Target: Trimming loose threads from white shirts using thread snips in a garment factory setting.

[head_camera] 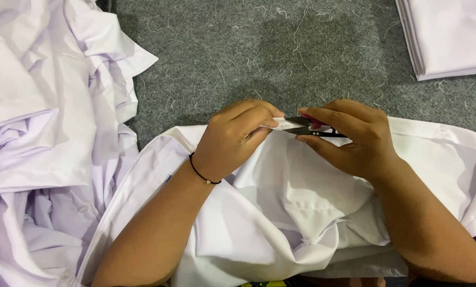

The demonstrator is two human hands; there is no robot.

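On a grey felt table (280, 48) strewn with loose thread ends, a person trims a white shirt (280, 212) spread in front of them. The left hand (232, 141), a thin black band at its wrist, is closed on a small fold of the shirt's fabric, pinching it between thumb and fingertips and holding it up just off the cloth. The right hand (355, 135) grips a pair of black thread snips (312, 127), fingers wrapped over the handle and thumb beneath; the blades point left and meet the pinched fabric right at the left hand's fingertips. Whether the blades are parted or closed is hard to tell from this angle, since the fingers cover most of the tool. A touch of pink shows at the snips' handle under the right forefinger.

The shirt lies crumpled between both forearms, its edge running along the table just beyond the hands, and a row of stitching crosses the cloth below the right wrist.

To the left, a heap (46, 133) of white garments lies rumpled, touching the shirt's left side. At the upper right corner, well apart from the hands, a folded stack (451, 37) of white cloth rests flat on the felt.
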